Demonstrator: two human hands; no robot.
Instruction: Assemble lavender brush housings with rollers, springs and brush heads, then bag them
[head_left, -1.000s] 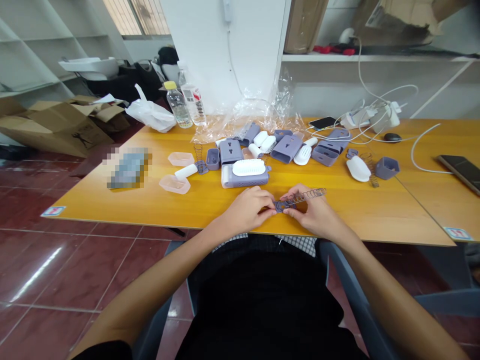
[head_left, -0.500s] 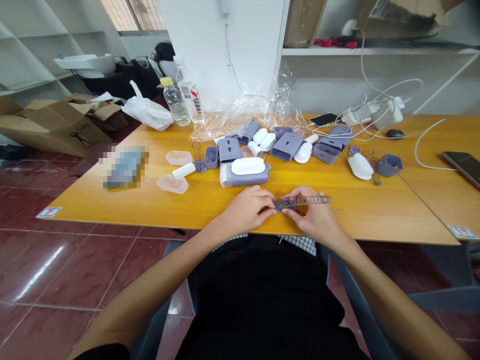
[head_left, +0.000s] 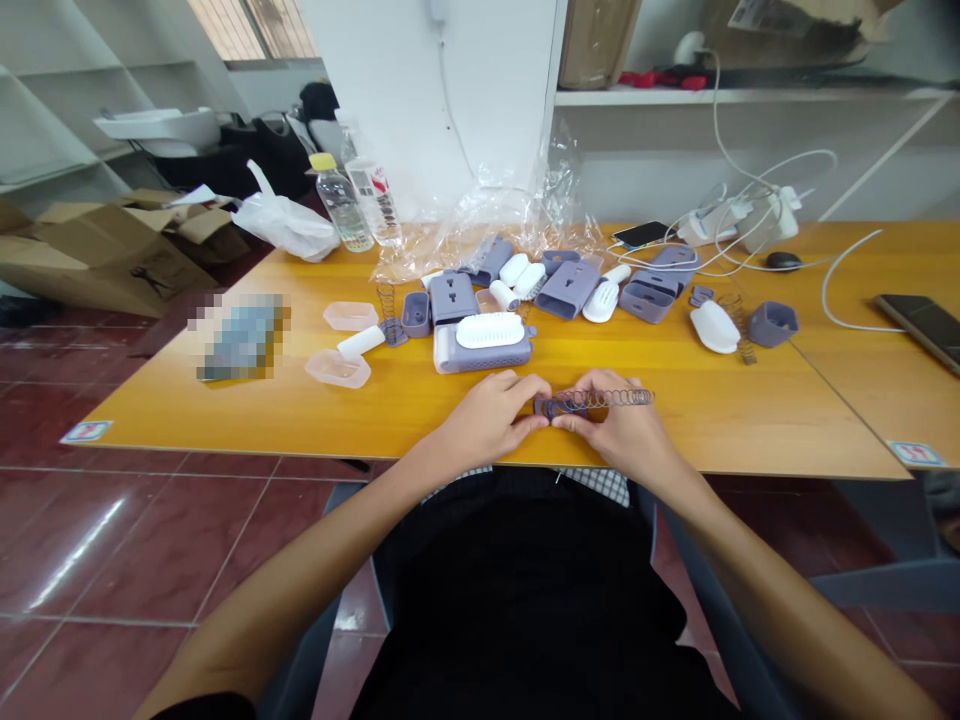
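Observation:
My left hand and my right hand meet over the table's front edge, both closed on a small flat purple plastic piece. A metal coil spring runs from this piece to the right, across the back of my right hand's fingers. My fingertips hide where spring and plastic join. Just beyond my hands lies a purple case with a white bristled brush head on top. Farther right are a white oval part, another spring and a purple cup.
Several purple housings and white parts lie across the table's middle. Two pinkish clear shells sit to the left. Behind stand bottles and clear plastic wrap. White cables and a phone are at right.
My grip on the plastic piece has shifted slightly, with my right fingertips closer to my left. The whole view has moved a little. The spring stays attached or against the piece.

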